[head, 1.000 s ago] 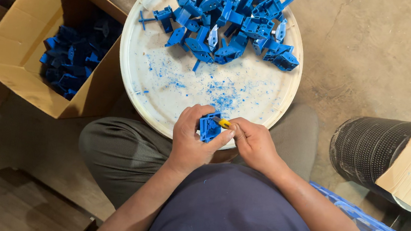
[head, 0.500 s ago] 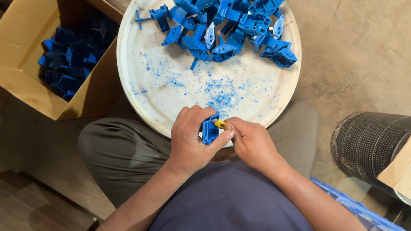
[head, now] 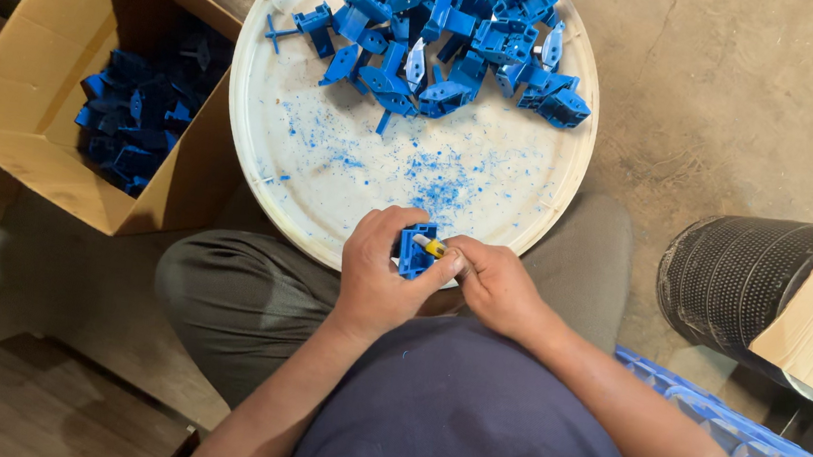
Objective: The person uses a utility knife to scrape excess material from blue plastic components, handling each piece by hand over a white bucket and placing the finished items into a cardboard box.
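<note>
The left hand (head: 377,280) is gripping a small blue plastic bracket (head: 414,250) at the near rim of the round white tray (head: 331,191), and the right hand (head: 495,287) is clenching a thin yellow-handled tool (head: 431,248) against it. A pile of blue plastic parts (head: 454,39) is lying on the tray's far side, and 1 open cardboard box (head: 12,91) is sitting just left.

Two hands, left (head: 377,280) and right (head: 495,287); one blue plastic part (head: 415,251) and one yellow-handled tool (head: 432,247) between them. One round white tray (head: 331,182), upper centre. One cardboard box (head: 15,111), upper left. Heaped blue parts (head: 445,34) too many to count.
</note>
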